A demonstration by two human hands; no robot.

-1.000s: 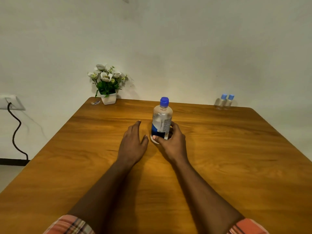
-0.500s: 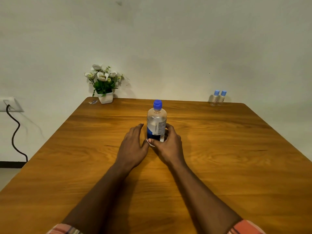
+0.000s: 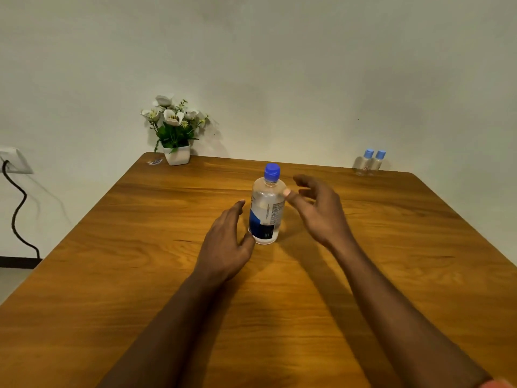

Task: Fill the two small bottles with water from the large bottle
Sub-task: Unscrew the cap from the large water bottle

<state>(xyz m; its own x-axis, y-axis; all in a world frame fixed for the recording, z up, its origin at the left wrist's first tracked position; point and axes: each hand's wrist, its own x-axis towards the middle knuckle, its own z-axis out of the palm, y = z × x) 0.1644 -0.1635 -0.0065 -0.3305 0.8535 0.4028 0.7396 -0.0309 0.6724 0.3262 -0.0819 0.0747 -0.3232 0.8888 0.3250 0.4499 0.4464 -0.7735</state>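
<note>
The large clear bottle (image 3: 265, 208) with a blue cap and a blue label stands upright in the middle of the wooden table (image 3: 391, 247). My left hand (image 3: 226, 242) lies flat on the table just left of it, thumb close to the bottle's base. My right hand (image 3: 319, 208) hovers to the right of the bottle, lifted off it, fingers loosely spread and holding nothing. Two small clear bottles (image 3: 369, 162) with blue caps stand side by side at the far right corner of the table, by the wall.
A white pot of white flowers (image 3: 174, 135) stands at the table's far left corner, with a small wrapper (image 3: 154, 161) beside it. A wall socket with a black cable (image 3: 16, 203) is on the left wall.
My right hand let go of the large bottle's base and rose up and to the right. The bottle stays standing. My left hand has hardly moved.
</note>
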